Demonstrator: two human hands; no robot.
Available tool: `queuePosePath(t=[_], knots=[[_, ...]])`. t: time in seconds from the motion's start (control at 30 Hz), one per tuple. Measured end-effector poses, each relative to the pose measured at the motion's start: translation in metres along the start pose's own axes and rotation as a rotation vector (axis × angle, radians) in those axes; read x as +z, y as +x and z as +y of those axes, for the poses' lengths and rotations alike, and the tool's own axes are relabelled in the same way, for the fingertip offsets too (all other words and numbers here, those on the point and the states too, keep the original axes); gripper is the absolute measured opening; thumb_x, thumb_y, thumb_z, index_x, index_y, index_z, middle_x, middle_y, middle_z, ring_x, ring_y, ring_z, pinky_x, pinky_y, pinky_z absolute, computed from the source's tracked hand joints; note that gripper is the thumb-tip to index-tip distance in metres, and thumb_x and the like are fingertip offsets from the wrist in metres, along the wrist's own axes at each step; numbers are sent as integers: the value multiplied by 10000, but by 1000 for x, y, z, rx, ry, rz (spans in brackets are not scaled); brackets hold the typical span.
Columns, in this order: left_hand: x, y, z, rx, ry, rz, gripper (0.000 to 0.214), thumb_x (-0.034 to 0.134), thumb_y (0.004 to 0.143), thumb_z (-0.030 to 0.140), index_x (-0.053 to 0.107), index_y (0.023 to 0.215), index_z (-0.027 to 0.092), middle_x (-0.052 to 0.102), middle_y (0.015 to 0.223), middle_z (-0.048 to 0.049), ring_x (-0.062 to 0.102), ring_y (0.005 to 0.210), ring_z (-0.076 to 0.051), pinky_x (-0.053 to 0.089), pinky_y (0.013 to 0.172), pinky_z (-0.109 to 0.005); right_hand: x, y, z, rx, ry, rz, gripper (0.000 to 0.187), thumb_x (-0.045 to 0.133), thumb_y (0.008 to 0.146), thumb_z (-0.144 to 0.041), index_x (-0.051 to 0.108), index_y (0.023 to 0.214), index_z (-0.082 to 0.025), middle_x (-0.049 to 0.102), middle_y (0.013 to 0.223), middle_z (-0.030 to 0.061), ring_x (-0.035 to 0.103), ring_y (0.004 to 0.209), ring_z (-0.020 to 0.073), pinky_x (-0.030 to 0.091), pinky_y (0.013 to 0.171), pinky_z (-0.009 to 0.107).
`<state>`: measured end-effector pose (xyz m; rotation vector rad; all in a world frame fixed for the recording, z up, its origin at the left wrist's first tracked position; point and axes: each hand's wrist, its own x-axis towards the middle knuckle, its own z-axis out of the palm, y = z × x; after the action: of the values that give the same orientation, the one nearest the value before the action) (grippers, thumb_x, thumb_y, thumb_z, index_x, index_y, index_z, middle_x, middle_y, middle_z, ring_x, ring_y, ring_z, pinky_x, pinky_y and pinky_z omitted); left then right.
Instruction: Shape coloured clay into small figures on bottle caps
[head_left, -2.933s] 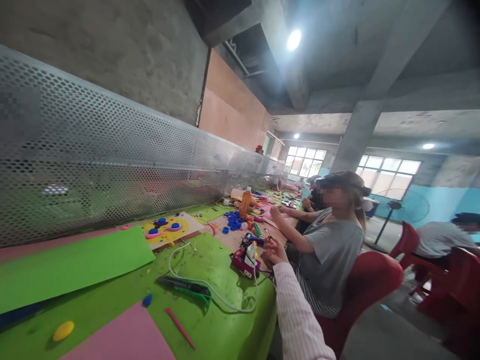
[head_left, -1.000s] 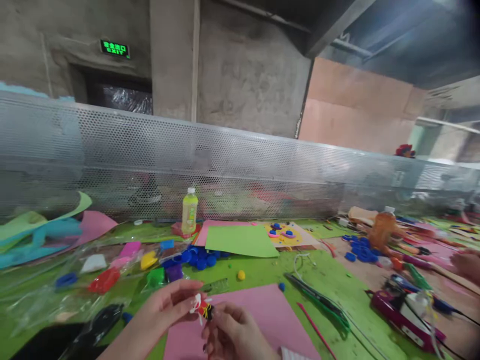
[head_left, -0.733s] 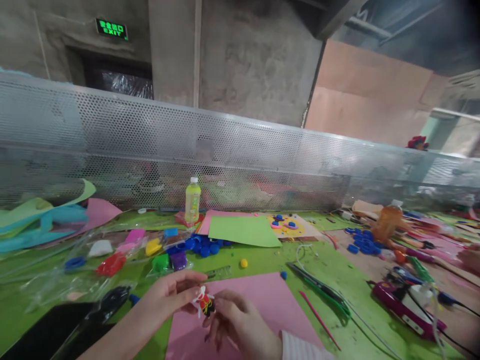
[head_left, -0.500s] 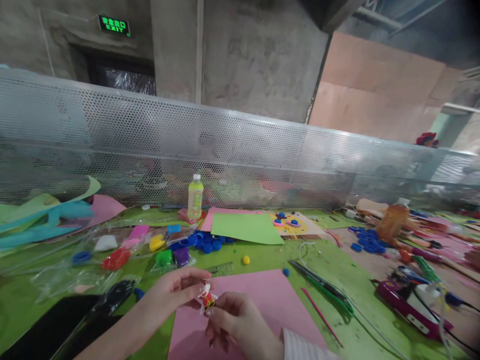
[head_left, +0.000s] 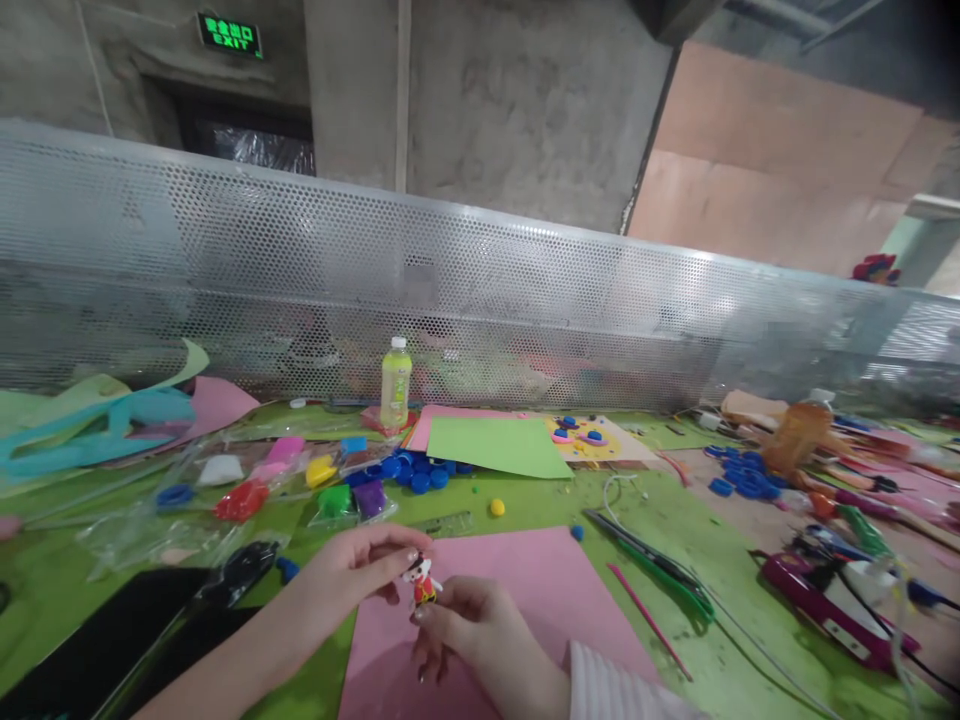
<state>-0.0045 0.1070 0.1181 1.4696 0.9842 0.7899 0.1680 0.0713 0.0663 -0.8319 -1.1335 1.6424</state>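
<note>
Over pink sheet, left hand, right hand nearly closed, pinching figurine; now more upright, front seemingly more accessible.

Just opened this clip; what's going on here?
A person holds a small figure, white, red, yellow and black, between both hands: the left grip at its white top, the right grip at its lower end. It is up over a pink sheet on the green table. A yellow ball sits beyond the sheet, and a thin pink strip lies to its right.
</note>
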Motion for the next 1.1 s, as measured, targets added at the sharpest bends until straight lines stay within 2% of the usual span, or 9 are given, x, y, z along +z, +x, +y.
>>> queuePosePath(t=[0.2,0.43,0.67,0.83,0.97,1.1], knots=[[0,-1,1,2,15,10,337,693,791,464,719,1000,201,715,896,-42,623,745,-188,490,694,-304,0,-1,1,5,-8,-7,480,810,624,-548,581,679,-129,666,558,30,556,409,93,399,428,209],[0,0,0,-2,-5,19,307,709,771,440,725,964,202,724,889,-40,618,727,-171,491,681,-284,-1,-6,2,5,24,-46,479,879,562,-471,637,781,-121,724,709,51,639,559,116,466,585,245],[2,1,-1,1,-13,-16,300,719,764,441,733,947,204,716,862,-38,635,759,-191,507,664,-285,-2,-8,3,-8,33,-8,381,844,641,-438,650,685,-113,719,631,61,618,519,108,434,557,231],[1,2,1,8,-7,-21,288,718,767,447,734,931,211,719,871,-34,638,760,-182,502,662,-272,-1,-6,0,8,73,-40,396,869,609,-413,665,762,-110,730,681,68,635,542,118,453,587,245],[0,3,1,23,28,-35,288,716,767,449,737,941,220,723,849,-26,630,724,-175,505,673,-278,-1,-5,2,9,116,-53,445,883,593,-408,685,844,-99,728,728,71,645,579,121,462,621,254],[0,4,2,35,81,-25,282,718,747,455,747,916,231,722,799,-16,600,637,-157,478,615,-265,-2,-3,6,-20,147,-37,427,865,629,-429,688,822,-92,721,714,80,649,589,132,466,645,267]])
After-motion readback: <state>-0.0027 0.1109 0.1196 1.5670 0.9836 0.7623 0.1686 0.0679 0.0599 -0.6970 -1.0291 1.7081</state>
